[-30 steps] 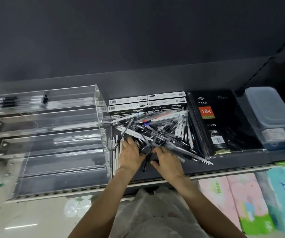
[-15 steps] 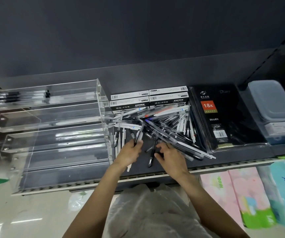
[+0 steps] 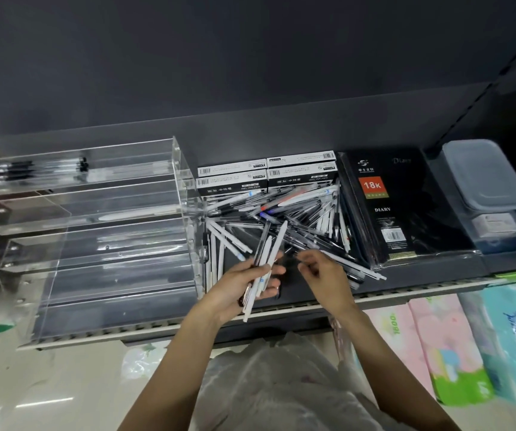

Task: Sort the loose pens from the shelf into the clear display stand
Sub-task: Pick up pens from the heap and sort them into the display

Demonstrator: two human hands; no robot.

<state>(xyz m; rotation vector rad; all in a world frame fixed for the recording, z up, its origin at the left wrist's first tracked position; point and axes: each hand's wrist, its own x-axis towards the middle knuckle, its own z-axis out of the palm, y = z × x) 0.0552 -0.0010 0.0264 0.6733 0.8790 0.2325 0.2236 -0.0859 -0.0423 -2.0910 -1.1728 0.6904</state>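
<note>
A heap of loose pens [image 3: 297, 219] lies on the dark shelf between the clear tiered display stand [image 3: 88, 231] and a diary. My left hand [image 3: 247, 284] grips a small bundle of pens [image 3: 266, 259], white and dark ones, pointing up and away from me. My right hand [image 3: 325, 272] hovers just right of it over the pile's near edge, fingers curled; what they pinch, if anything, is blurred. The stand's top tier holds a few black-tipped pens [image 3: 33, 168]. A single white pen [image 3: 116, 216] lies in the second tier.
Boxes of gel pens [image 3: 266, 175] stand behind the heap. A black wrapped diary [image 3: 403, 206] lies to the right, then lidded plastic containers [image 3: 483, 175]. Tissue packs [image 3: 437, 346] fill the lower shelf at right. The shelf's front edge [image 3: 157, 329] runs below my hands.
My left hand has lifted out of the heap with a bundle of pens in it. My right hand has drawn back slightly from the pile toward the left hand.
</note>
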